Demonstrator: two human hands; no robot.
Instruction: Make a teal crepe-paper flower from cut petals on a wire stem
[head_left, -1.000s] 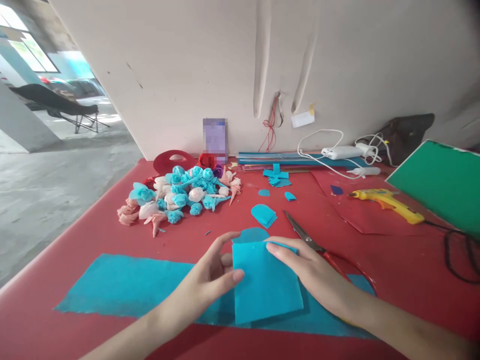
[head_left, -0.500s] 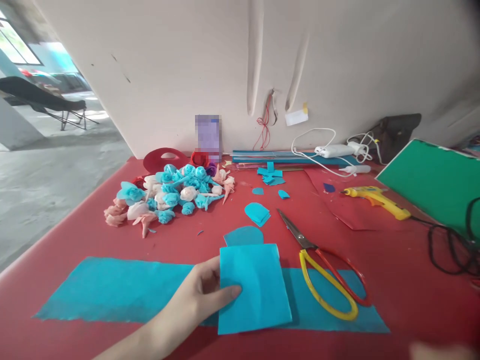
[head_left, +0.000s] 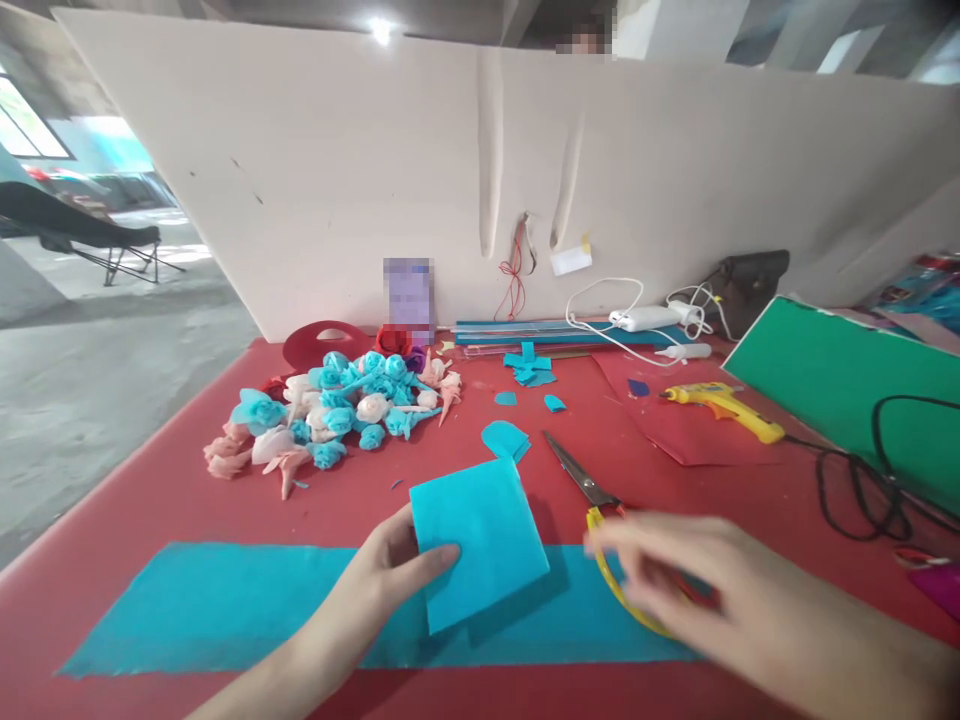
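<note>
My left hand [head_left: 401, 560] pinches a squarish stack of blue crepe paper [head_left: 480, 545] by its left edge, thumb on top. The stack is tilted and hovers above a long blue paper strip [head_left: 225, 605] lying across the table. My right hand [head_left: 694, 580], blurred, reaches over the handles of the scissors [head_left: 581, 475], fingers partly extended and apart. The scissors lie with blades pointing away, one handle yellow and one red; the hand hides part of both handles. Beyond the stack lie rounded blue paper pieces [head_left: 505, 440].
Paper roses [head_left: 341, 400] in blue, white and pink are heaped at the back left. Blue scraps [head_left: 529, 365] lie mid-table. A yellow glue gun [head_left: 724, 408] with a black cord [head_left: 862, 490] and a green board [head_left: 847, 370] are right. A white panel [head_left: 337, 190] stands behind.
My right hand has come in from the lower right to the scissors' handles. My left hand has turned the paper stack, tilting it, and shifted slightly left. The view has tipped upward.
</note>
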